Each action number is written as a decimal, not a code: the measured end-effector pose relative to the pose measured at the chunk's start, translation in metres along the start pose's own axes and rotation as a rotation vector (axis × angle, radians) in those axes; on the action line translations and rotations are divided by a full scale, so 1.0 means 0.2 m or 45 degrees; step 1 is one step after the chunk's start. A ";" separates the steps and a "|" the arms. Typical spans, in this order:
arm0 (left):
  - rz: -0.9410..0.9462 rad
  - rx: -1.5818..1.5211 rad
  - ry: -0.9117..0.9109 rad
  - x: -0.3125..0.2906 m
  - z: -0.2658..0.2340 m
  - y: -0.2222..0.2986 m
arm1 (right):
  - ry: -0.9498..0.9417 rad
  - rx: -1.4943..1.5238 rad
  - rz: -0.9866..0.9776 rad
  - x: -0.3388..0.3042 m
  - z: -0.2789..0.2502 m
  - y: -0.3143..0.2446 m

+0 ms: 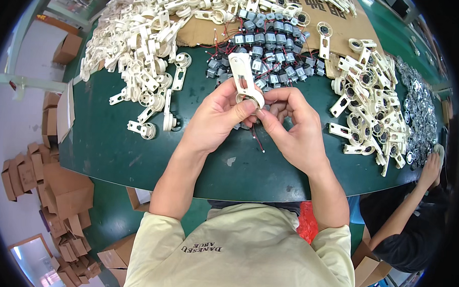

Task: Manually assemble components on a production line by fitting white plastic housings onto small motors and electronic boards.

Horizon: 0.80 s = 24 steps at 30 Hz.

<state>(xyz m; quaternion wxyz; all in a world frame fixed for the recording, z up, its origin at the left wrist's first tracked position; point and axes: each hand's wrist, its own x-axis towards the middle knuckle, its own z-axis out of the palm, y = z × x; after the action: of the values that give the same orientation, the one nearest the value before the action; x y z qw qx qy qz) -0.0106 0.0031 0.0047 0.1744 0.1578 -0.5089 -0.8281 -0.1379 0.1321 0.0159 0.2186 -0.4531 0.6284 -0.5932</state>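
A cream plastic housing (pixel 238 64), with a long slotted handle and a round ring end, is held up in front of me above the table. My left hand (pixel 212 117) is closed on it, thumb pressed on the ring end. My right hand (pixel 296 128) pinches the same ring end from the other side, its other fingers curled. Below my fingertips hangs a thin dark red wire (pixel 257 138) with a small white plug; where it starts is hidden by my hands. Just beyond lies a heap of small grey motors (pixel 270 38) with red wires.
Many cream housings (pixel 146 54) are piled at the left of the green table (pixel 123 160). Another pile, with dark round parts fitted (pixel 367 108), lies right, beside clear-looking rings (pixel 420 120). Cardboard (pixel 198 33) lies under the far heaps. A co-worker's hand (pixel 431 168) is at the right edge.
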 end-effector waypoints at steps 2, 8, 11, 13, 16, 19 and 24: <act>-0.002 0.068 0.020 0.01 0.01 -0.01 | -0.003 0.015 0.056 0.00 0.00 0.02; 0.012 0.120 0.102 -0.01 0.08 0.01 | 0.069 0.447 0.298 0.03 -0.03 0.06; 0.053 0.131 0.132 -0.02 0.09 0.00 | -0.005 0.603 0.397 0.04 -0.05 0.01; 0.125 0.145 0.091 -0.02 0.10 -0.03 | -0.016 0.779 0.399 0.03 -0.04 0.02; 0.269 0.303 0.111 -0.01 0.11 -0.08 | 0.013 0.806 0.439 0.03 -0.03 0.04; 0.190 0.161 0.155 0.00 0.14 -0.08 | 0.051 0.768 0.476 0.03 -0.02 0.02; 0.368 0.620 0.211 -0.01 0.14 -0.09 | 0.020 0.788 0.498 0.03 -0.02 0.07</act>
<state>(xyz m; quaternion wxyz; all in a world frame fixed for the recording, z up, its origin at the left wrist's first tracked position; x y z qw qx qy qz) -0.0239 0.0338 0.0000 0.2884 0.1879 -0.6939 -0.6325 -0.1493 0.1272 0.0050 0.4500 -0.2321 0.4955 -0.7057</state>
